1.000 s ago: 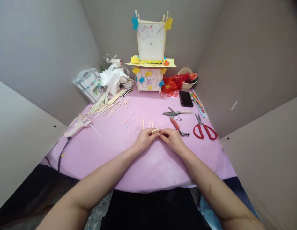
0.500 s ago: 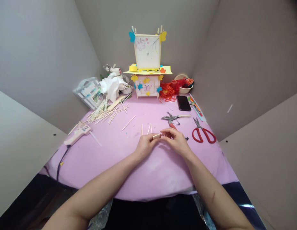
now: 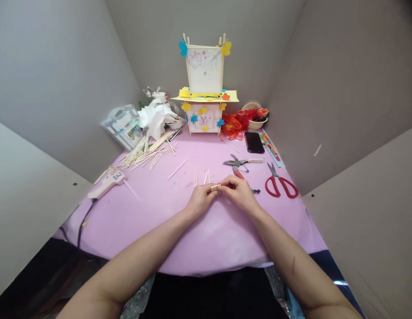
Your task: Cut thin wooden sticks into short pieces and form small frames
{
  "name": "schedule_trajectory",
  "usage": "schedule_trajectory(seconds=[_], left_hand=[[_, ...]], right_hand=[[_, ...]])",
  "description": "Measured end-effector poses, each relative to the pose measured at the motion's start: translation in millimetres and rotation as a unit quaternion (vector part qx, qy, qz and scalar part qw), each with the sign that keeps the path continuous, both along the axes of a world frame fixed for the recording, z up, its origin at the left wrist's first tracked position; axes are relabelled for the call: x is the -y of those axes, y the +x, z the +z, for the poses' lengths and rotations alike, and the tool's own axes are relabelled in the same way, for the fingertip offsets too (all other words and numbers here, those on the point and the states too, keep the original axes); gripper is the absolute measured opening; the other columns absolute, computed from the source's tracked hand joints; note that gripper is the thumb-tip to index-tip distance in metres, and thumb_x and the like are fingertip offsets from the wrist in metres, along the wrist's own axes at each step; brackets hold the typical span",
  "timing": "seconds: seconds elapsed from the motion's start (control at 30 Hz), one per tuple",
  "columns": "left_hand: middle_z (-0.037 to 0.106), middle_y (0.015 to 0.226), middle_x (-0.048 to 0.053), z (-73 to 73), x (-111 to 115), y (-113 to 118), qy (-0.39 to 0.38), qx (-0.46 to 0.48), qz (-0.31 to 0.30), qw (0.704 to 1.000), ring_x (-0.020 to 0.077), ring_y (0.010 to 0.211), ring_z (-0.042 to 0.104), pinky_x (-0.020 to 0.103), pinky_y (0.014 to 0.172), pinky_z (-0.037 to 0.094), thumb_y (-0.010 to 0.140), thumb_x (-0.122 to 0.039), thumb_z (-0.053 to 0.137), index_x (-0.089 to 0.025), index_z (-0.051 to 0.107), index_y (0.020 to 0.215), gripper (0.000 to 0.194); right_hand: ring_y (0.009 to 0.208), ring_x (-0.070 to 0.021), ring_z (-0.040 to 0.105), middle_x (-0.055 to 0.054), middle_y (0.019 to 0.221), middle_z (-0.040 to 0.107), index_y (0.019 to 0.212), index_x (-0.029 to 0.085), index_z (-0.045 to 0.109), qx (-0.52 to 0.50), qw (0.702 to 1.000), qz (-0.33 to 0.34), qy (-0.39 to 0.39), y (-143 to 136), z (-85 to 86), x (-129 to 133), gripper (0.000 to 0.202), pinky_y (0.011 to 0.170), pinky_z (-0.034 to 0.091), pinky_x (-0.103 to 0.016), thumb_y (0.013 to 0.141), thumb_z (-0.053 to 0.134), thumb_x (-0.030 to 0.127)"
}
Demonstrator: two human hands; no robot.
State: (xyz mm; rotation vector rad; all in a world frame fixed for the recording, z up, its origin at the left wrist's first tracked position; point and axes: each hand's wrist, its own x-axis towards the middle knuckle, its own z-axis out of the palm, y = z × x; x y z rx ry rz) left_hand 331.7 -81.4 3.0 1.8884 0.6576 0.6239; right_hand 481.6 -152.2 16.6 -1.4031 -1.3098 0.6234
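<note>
My left hand (image 3: 202, 200) and right hand (image 3: 238, 195) meet at the middle of the table, fingertips pinched from both sides on a small bundle of short sticks (image 3: 215, 187), held just above the pink tablecloth (image 3: 152, 208). Both hands are closed on it; the bundle is too small for me to tell whether the sticks are glued or only pressed together.

Right around my hands the cloth is bare toward the near edge, which curves down in front of me. Just past my fingers three loose sticks (image 3: 202, 177) lie pointing away. Close to my right hand are the metal pliers (image 3: 240, 162), and further right the red scissors (image 3: 281, 186), near the table's right edge. To my left a single stick (image 3: 178, 169) lies apart, and a glue gun (image 3: 106, 186) sits near the left edge, its cord dropping over the side.

Further back a heap of sticks (image 3: 144, 153) spreads beside a clear plastic box (image 3: 122, 126) and crumpled white paper (image 3: 155, 117). At the far middle stands a two-tier paper lantern (image 3: 204, 88) with coloured cut-outs; to its right lie red cord (image 3: 234, 124), a bowl (image 3: 257, 117) and a black phone (image 3: 254, 142).

Plain grey walls close in on the left, back and right
</note>
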Motion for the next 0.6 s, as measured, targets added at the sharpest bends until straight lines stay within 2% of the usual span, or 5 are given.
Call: schedule_trajectory(seconds=[0.3, 0.37, 0.43, 0.5, 0.6], left_hand=[[0.07, 0.082, 0.002, -0.7, -1, 1, -0.002, 0.017, -0.002, 1.0, 0.0165, 0.077, 0.062, 0.024, 0.071, 0.045, 0.083, -0.025, 0.053, -0.015, 0.07, 0.087, 0.02], [0.07, 0.082, 0.002, -0.7, -1, 1, -0.001, 0.023, 0.0, 1.0, 0.0164, 0.077, 0.062, 0.025, 0.072, 0.045, 0.083, -0.026, 0.053, -0.015, 0.07, 0.085, 0.02], [0.071, 0.083, 0.003, -1.3, 0, 1, -0.009, 0.03, 0.002, 0.999, 0.0167, 0.08, 0.063, 0.026, 0.076, 0.046, 0.082, -0.027, 0.055, -0.016, 0.07, 0.086, 0.02], [0.071, 0.086, 0.004, -1.4, 0, 2, -0.038, 0.041, 0.009, 0.998, 0.0173, 0.083, 0.064, 0.028, 0.081, 0.047, 0.08, -0.027, 0.058, -0.016, 0.07, 0.086, 0.018], [0.072, 0.089, 0.006, 2.7, -2, 3, -0.155, 0.082, 0.038, 0.984, 0.0184, 0.085, 0.066, 0.032, 0.083, 0.05, 0.075, -0.027, 0.065, -0.013, 0.069, 0.088, 0.019]], right_hand=[[0.067, -0.0133, 0.057, -0.002, 0.074, 0.064, 0.076, 0.017, 0.067, 0.003, 1.0, 0.007, -0.01, -1, -0.1, -1, 0.01, 0.063, 0.045, -0.026, 0.077, 0.063, 0.027], [0.07, -0.0139, 0.058, -0.003, 0.078, 0.065, 0.082, 0.017, 0.068, 0.001, 1.0, 0.006, -0.007, 5, 2.2, -2, 0.012, 0.066, 0.046, -0.027, 0.077, 0.064, 0.027], [0.074, -0.0145, 0.06, -0.004, 0.085, 0.066, 0.096, 0.018, 0.067, -0.019, 0.999, -0.03, 0.005, 17, 5.1, -2, 0.024, 0.069, 0.048, -0.028, 0.074, 0.066, 0.029], [0.076, -0.0153, 0.06, -0.005, 0.089, 0.066, 0.107, 0.018, 0.063, -0.031, 0.995, -0.093, 0.014, 31, 6.6, 0, 0.037, 0.071, 0.049, -0.029, 0.073, 0.068, 0.032], [0.079, -0.0173, 0.062, -0.007, 0.091, 0.068, 0.101, 0.017, 0.065, 0.014, 0.991, -0.131, -0.012, 48, 3.8, 7, 0.031, 0.074, 0.05, -0.032, 0.076, 0.064, 0.035]])
